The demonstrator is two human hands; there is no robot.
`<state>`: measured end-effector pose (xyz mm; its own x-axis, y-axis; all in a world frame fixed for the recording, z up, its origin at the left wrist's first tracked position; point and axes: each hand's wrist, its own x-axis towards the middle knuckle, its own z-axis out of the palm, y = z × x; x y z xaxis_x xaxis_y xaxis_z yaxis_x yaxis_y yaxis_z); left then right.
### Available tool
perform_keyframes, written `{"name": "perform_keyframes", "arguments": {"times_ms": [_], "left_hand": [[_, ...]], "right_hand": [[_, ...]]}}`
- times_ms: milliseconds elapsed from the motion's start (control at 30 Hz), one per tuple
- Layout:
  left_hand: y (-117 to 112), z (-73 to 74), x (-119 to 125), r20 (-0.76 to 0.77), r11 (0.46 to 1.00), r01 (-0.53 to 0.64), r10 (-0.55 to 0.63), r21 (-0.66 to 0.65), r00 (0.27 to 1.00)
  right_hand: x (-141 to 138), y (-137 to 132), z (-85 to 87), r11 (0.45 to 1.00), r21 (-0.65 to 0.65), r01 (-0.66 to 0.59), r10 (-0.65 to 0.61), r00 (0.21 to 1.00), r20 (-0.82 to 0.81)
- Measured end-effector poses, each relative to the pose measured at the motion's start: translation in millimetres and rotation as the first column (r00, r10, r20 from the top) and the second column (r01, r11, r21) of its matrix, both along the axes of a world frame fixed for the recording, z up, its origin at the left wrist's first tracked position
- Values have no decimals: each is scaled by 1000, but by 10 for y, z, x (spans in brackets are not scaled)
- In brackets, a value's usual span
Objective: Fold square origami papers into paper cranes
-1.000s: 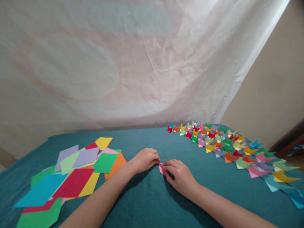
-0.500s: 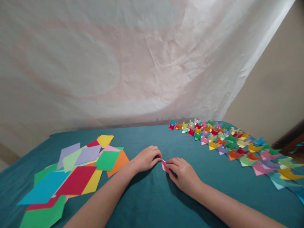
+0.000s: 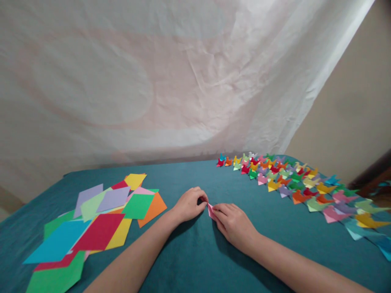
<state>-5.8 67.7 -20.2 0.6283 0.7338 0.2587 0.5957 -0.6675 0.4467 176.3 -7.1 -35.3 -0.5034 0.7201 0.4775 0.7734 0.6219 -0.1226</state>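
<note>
A small folded piece of pink paper point(image 3: 210, 211) lies on the teal tablecloth point(image 3: 189, 252) between my two hands. My left hand point(image 3: 190, 204) rests curled on the cloth, its fingertips pinching the pink paper's left end. My right hand point(image 3: 233, 221) lies over the paper's right part with its fingers closed on it. Most of the pink paper is hidden under my right fingers.
A loose spread of flat coloured paper squares point(image 3: 91, 221) covers the cloth at the left. Several rows of small folded paper birds point(image 3: 293, 187) in many colours run along the right side. A creased white sheet point(image 3: 159, 81) hangs behind the table.
Both hands and the pink paper have stayed almost in place; my fingers have shifted slightly on the paper. The view has drifted a little.
</note>
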Motion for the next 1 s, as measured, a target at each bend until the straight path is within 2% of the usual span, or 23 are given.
{"name": "perform_keyframes", "arguments": {"times_ms": [400,767,900,1000], "left_hand": [[-39,3,-1,17,999,-45,45,-2,999],[-32,-24,-12,-14,997,-76,76,7,997],[-50,35,-30,-83,997,-73,75,33,994],[-90,151,-45,-153,995,-57,70,88,986]], "right_hand": [[-8,3,-19,997,71,7,-11,999,49],[-15,-20,41,1000,-2,27,-26,983,179],[-17,-39,79,999,-33,39,-32,981,191],[-16,-54,103,997,-60,46,-34,981,189]]}}
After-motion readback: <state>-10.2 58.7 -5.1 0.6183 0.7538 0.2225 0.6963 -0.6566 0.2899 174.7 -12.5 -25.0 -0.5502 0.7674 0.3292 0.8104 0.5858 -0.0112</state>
